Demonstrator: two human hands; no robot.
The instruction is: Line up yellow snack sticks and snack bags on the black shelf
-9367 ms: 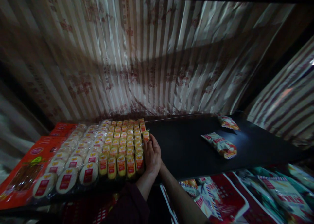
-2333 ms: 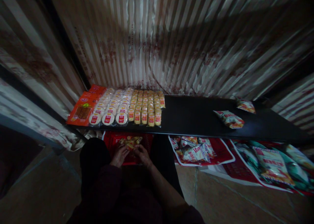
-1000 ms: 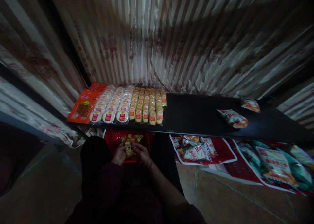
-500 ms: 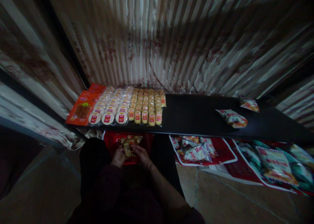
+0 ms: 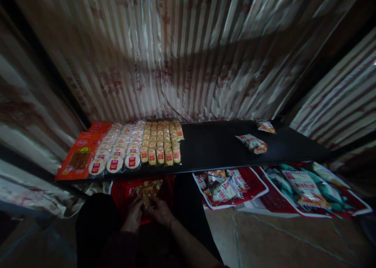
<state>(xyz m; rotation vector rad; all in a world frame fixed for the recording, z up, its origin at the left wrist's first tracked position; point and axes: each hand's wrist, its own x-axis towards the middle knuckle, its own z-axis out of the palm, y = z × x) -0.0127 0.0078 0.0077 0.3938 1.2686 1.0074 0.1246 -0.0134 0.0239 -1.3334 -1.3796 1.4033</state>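
Observation:
Low between my knees, my left hand (image 5: 134, 214) and my right hand (image 5: 161, 212) meet over a red basket (image 5: 117, 189). Their fingers close from either side on a small yellow wrapped snack (image 5: 146, 199). More yellow snack packets (image 5: 154, 185) show just beyond the fingertips, dim and partly covered. On the black shelf (image 5: 205, 146) ahead, rows of similar yellow packets (image 5: 160, 155) stand beside rows of round white wrapped snacks (image 5: 114, 164). Flat orange snack bags (image 5: 76, 158) lie at the shelf's left end.
Two snack bags (image 5: 253, 143) lie toward the shelf's right side. Below its front edge are a red-lined container of snack bags (image 5: 225, 187) and another with green and white bags (image 5: 305, 187). Striped fabric (image 5: 176, 64) hangs behind; dark posts flank the shelf.
The camera view has shifted, so the shelf appears lower and further left. Both hands stay together on the yellow snack above the basket.

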